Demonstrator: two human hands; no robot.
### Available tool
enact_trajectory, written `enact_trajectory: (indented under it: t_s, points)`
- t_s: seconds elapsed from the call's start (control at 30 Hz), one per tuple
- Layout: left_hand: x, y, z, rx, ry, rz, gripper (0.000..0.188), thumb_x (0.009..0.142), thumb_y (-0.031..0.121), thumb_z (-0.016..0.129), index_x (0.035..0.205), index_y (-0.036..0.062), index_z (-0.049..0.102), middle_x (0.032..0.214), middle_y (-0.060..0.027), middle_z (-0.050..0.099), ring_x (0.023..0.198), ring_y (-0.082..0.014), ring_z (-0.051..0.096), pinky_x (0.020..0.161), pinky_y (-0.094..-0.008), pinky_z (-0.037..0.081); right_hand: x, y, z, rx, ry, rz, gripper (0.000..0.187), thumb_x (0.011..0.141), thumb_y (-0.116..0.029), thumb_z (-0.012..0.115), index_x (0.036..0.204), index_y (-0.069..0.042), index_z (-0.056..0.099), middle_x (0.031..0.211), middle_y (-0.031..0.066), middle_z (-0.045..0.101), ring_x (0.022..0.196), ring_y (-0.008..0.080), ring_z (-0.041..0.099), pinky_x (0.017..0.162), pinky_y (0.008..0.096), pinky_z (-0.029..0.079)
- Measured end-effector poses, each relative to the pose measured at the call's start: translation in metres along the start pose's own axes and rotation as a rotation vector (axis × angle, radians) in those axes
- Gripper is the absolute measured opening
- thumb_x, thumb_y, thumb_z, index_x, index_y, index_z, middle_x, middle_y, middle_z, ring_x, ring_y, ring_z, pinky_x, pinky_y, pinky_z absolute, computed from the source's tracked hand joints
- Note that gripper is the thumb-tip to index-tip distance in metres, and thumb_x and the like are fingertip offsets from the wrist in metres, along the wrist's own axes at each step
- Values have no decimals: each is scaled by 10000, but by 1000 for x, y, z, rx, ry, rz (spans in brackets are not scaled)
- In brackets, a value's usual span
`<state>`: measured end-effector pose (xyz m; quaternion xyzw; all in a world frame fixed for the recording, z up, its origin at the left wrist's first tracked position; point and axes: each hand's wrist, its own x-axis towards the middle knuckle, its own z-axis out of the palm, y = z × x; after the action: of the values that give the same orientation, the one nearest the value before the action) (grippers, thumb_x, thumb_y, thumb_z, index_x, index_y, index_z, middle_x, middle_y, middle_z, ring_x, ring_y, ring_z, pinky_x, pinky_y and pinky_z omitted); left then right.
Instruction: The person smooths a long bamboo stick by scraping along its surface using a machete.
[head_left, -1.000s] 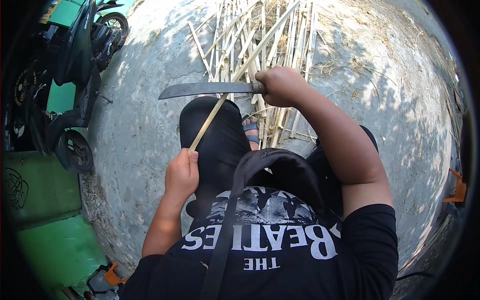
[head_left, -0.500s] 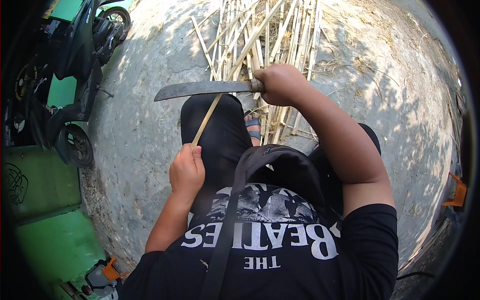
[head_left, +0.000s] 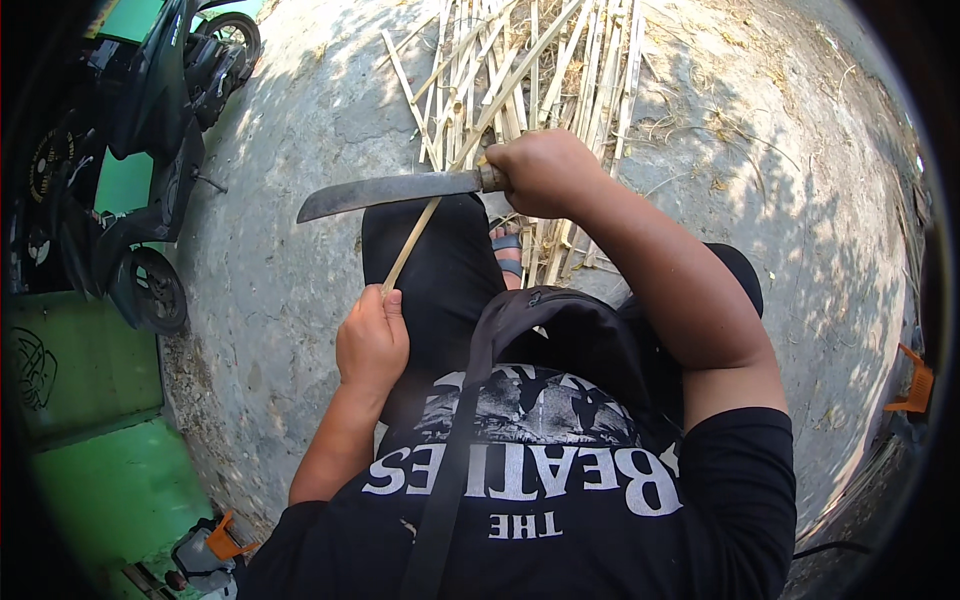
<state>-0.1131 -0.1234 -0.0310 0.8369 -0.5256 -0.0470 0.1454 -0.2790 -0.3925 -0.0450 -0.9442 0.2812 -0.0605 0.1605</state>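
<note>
My right hand (head_left: 545, 173) is wrapped round the handle of a machete (head_left: 390, 194), whose broad grey blade points left above my left knee. Closed on the near end of a thin bamboo strip (head_left: 413, 243), my left hand (head_left: 372, 340) sits beside my left thigh. The strip slants up and away over the knee and passes beneath the blade; whether the edge touches it I cannot tell. Its far part runs on toward a pile of long bamboo strips (head_left: 600, 95) on the ground ahead, and the blade hides where it crosses.
A dark motorcycle (head_left: 150, 150) stands at the left by a green wall (head_left: 110, 480). My sandalled foot (head_left: 507, 255) rests at the near end of the pile. Orange plastic things (head_left: 912, 380) lie at the right edge. The ground is grey concrete (head_left: 270, 330).
The machete and my right hand have shifted slightly left and nearer to me along the strip, with the blade tip dipping lower. My left hand has hardly moved.
</note>
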Motion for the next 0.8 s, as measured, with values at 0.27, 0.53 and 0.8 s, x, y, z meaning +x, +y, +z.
enact_trajectory:
  t_s: [0.27,0.53,0.8]
  points:
    - [2,-1,-3,119,-42,3,329,1068,328,484,958,33,580,791,-226,653,723,-482,640,626,-569,489,-12,117,-20,134,73,456,234,830,-157,632,1032,-67,709,949,181,733,899,365,714,821,478,569]
    - [-8,-11,7,7,-8,-3,311,1067,311,492,964,37,596,791,-215,656,719,-470,641,614,-556,476,-9,39,-7,33,51,89,140,797,-156,658,909,-72,665,798,180,690,816,396,693,738,505,551]
    - [-9,-12,2,-27,49,29,314,1074,301,484,979,27,604,763,-199,651,726,-437,643,625,-521,478,-10,90,-24,243,57,403,248,838,-157,612,1046,-48,692,907,201,722,897,373,704,814,478,562]
